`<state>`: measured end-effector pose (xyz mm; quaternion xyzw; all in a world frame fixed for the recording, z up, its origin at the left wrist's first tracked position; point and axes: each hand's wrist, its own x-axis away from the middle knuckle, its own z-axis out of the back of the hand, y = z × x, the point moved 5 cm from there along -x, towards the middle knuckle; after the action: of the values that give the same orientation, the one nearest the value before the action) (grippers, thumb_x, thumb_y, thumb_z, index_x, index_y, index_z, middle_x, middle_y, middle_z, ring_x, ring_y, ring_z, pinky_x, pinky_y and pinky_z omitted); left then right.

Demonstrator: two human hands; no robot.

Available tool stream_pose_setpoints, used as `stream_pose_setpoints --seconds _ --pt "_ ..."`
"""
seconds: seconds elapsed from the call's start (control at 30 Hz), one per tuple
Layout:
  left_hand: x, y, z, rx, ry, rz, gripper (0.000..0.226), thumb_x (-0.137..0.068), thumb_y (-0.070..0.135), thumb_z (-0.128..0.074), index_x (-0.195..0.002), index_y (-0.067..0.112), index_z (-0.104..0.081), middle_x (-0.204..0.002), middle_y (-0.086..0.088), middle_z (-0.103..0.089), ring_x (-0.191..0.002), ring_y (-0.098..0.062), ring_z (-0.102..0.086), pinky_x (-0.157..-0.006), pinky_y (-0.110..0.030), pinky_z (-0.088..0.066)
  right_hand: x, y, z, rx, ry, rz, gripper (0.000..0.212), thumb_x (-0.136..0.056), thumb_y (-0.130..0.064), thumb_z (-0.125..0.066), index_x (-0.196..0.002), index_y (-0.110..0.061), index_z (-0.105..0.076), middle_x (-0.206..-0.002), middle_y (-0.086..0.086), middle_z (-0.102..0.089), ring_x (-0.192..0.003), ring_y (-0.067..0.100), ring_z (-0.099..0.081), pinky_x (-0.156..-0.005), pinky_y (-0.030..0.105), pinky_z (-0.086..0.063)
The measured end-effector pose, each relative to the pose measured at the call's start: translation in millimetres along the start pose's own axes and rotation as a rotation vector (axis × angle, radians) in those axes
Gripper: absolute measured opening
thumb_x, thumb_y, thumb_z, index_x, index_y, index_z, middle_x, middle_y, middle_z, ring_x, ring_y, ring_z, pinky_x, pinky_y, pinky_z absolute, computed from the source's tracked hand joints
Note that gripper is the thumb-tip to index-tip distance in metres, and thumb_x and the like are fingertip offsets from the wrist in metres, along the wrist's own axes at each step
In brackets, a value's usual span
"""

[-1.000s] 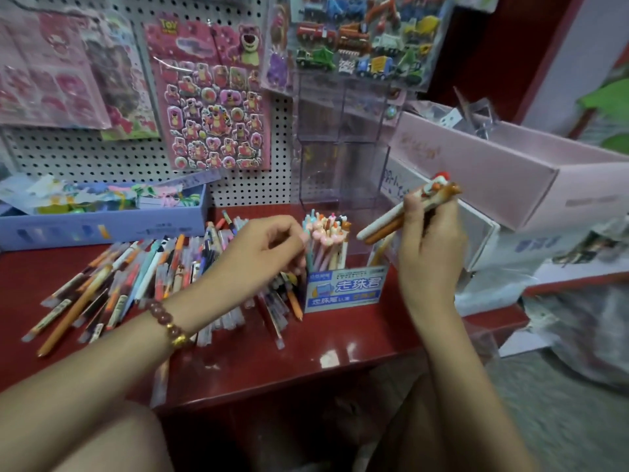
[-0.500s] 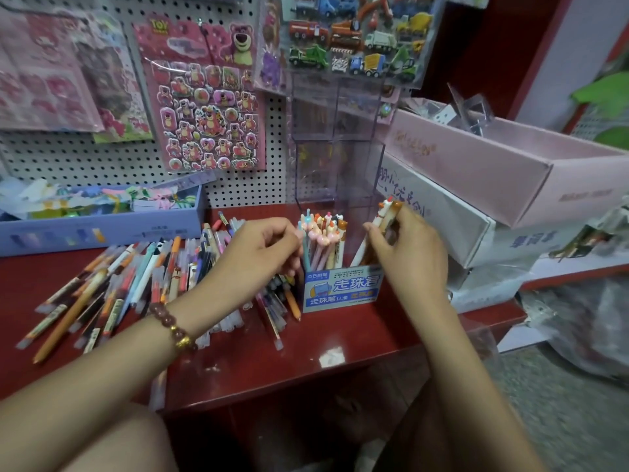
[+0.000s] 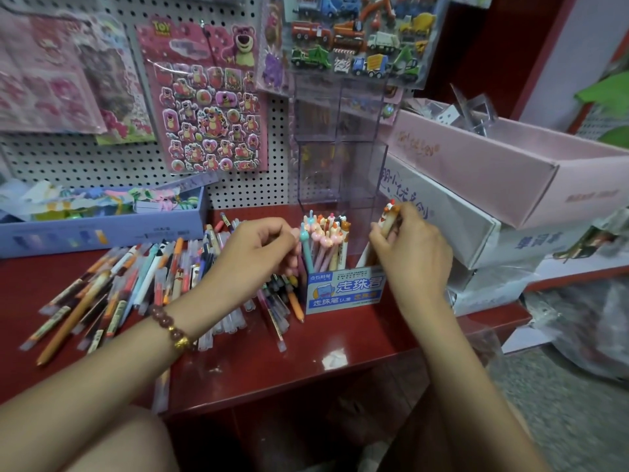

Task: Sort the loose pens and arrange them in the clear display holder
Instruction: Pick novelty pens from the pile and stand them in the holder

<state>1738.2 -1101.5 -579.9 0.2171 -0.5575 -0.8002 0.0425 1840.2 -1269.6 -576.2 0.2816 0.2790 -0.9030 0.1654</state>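
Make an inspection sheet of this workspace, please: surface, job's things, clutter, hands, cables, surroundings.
Surface: red shelf, partly covered by pens.
Job's things: loose pens heaped left; clear display holder with standing pens in its front left compartment.
Clutter: blue box behind the heap; pink box on white box, right.
Hands: left hand curled at the standing pens, grip unclear; right hand grips held pens at the front right compartment.
Cables: nothing seen.
Surroundings: pegboard with sticker sheets.
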Motion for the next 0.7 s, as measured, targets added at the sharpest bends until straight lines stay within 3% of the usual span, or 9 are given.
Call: stream_pose_setpoints --seconds 0.27,0.43,0.53,0.6,0.7 --pt "-0.1 2.4 -2.3 0.005 -0.006 0.018 0.03 -0.096 0.006 -0.046 -0.068 0.003 -0.055 -0.057 -0.004 -0.055 -0.047 -0.005 -0.053 -0.052 -0.013 -0.045 -5.4 5.8 -4.9 -0.123 -0.017 -0.044 0.023 -0.089 -0.04 -0.058 -0.092 -0.017 -0.058 -0.081 0.005 -0.067 -0.082 0.031 -0.061 -0.06 0.029 -0.029" --pt "-0.3 1.9 -0.6 0.021 0.007 0.043 0.031 -0.096 0.007 -0.045 -0.067 0.003 -0.054 -0.057 -0.005 -0.054 -0.045 -0.004 -0.052 -0.049 -0.012 -0.044 -3.1 3.9 0.3 -0.092 0.046 -0.053 0.021 -0.09 -0.038 -0.054 -0.084 -0.02 -0.046 -0.07 -0.006 -0.05 -0.065 0.018 -0.04 -0.057 0.03 -0.023" --pt "-0.2 2.3 0.0 0.041 0.015 0.053 0.031 -0.097 0.007 -0.045 -0.067 0.003 -0.054 -0.057 -0.005 -0.053 -0.044 -0.004 -0.051 -0.048 -0.012 -0.044 -2.2 6.1 -1.6 -0.035 0.052 -0.037 0.018 -0.089 -0.033 -0.054 -0.093 -0.016 -0.049 -0.086 -0.002 -0.053 -0.071 0.024 -0.048 -0.058 0.03 -0.023" --pt "1.0 3.6 0.1 0.047 0.017 0.058 0.031 -0.097 0.007 -0.045 -0.068 0.002 -0.053 -0.057 -0.006 -0.053 -0.044 -0.003 -0.051 -0.047 -0.011 -0.042 -1.1 8.2 -4.5 -0.001 0.02 -0.037 0.025 -0.089 -0.034 -0.055 -0.104 -0.014 -0.05 -0.103 0.006 -0.052 -0.081 0.032 -0.056 -0.059 0.031 -0.025" --pt "3.4 6.8 1.1 0.048 0.022 0.062 0.029 -0.097 0.007 -0.044 -0.07 0.001 -0.053 -0.058 -0.007 -0.052 -0.042 -0.002 -0.051 -0.043 -0.008 -0.038 4.6 8.8 -7.6 0.006 0.006 -0.01 0.038 -0.088 -0.036 -0.061 -0.112 -0.011 -0.047 -0.114 0.01 -0.046 -0.081 0.036 -0.059 -0.058 0.03 -0.028"
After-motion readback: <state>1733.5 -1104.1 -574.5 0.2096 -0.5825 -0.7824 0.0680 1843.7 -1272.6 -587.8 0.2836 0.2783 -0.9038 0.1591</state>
